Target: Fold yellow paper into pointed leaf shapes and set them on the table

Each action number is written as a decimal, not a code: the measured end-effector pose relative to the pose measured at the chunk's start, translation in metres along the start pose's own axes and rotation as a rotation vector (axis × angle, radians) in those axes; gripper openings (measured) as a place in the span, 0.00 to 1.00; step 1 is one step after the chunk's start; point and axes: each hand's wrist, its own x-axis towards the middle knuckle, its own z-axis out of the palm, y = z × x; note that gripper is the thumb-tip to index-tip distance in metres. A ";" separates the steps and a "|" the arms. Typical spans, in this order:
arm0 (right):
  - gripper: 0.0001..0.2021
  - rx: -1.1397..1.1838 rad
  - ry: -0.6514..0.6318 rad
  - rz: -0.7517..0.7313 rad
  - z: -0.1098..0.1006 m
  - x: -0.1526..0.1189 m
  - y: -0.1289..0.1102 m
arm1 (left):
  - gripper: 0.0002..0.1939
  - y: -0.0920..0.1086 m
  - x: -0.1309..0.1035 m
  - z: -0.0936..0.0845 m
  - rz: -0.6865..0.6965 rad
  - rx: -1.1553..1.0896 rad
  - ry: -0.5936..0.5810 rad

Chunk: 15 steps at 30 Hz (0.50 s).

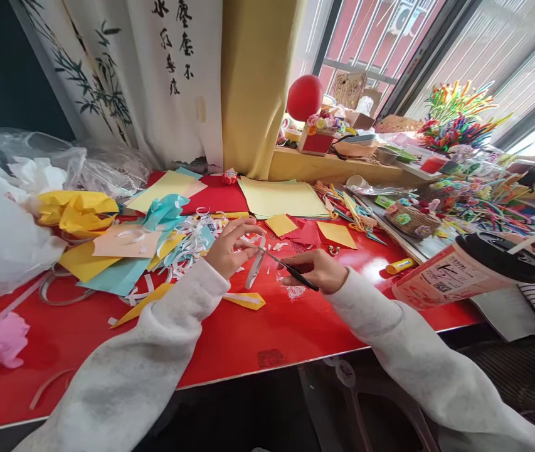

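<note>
Single head cam, worn by person, looks fwd & down over red table (258, 339). Close range: sleeves enter from bottom of frame, hands mid-frame. Window (436, 44) upper right, curtain (173, 75) upper left. No 2nd view.

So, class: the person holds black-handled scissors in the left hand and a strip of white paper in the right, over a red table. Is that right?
Not quite: the hands are swapped. In the head view the scissors are in the right hand, and the left hand pinches the white paper strip. The table is indeed red.
</note>
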 end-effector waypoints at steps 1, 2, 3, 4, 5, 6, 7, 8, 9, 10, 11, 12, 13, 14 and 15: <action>0.23 -0.011 0.005 -0.001 0.001 0.000 0.000 | 0.13 0.000 0.000 0.000 -0.001 0.000 -0.011; 0.23 -0.019 0.011 -0.003 0.002 0.000 -0.001 | 0.13 -0.001 0.000 0.000 -0.003 0.000 -0.021; 0.23 -0.025 0.019 -0.006 0.003 0.000 -0.001 | 0.14 0.000 0.000 0.000 -0.004 0.001 -0.031; 0.23 -0.030 0.027 -0.009 0.003 0.000 -0.001 | 0.14 0.000 0.000 -0.001 -0.002 0.005 -0.038; 0.23 -0.035 0.031 -0.009 0.003 0.000 -0.001 | 0.14 0.001 0.000 -0.001 0.002 0.013 -0.042; 0.23 -0.042 0.032 -0.008 0.003 0.000 -0.001 | 0.14 0.001 0.000 -0.001 0.008 0.023 -0.045; 0.23 -0.051 0.033 -0.006 0.003 0.000 -0.001 | 0.14 0.002 0.000 -0.001 0.013 0.033 -0.047; 0.23 -0.060 0.031 -0.005 0.003 -0.001 -0.001 | 0.14 0.002 0.000 -0.002 0.017 0.041 -0.051; 0.23 -0.070 0.027 -0.008 0.002 -0.001 -0.001 | 0.15 0.003 0.001 -0.002 0.017 0.049 -0.057; 0.23 -0.080 0.024 -0.013 0.002 -0.001 -0.002 | 0.15 0.003 0.001 -0.002 0.014 0.053 -0.062; 0.22 -0.089 0.022 -0.019 0.001 -0.002 -0.002 | 0.14 0.003 0.001 -0.002 0.008 0.056 -0.066; 0.22 -0.098 0.022 -0.026 0.001 -0.001 -0.002 | 0.14 0.003 0.001 -0.003 0.000 0.057 -0.070; 0.22 -0.105 0.021 -0.030 0.000 -0.001 -0.003 | 0.14 0.003 0.001 -0.003 -0.008 0.056 -0.073; 0.22 -0.111 0.023 -0.033 0.000 -0.001 -0.003 | 0.15 0.003 0.001 -0.003 -0.013 0.054 -0.074; 0.21 -0.118 0.027 -0.035 0.000 -0.001 -0.003 | 0.15 0.004 0.001 -0.004 -0.016 0.050 -0.072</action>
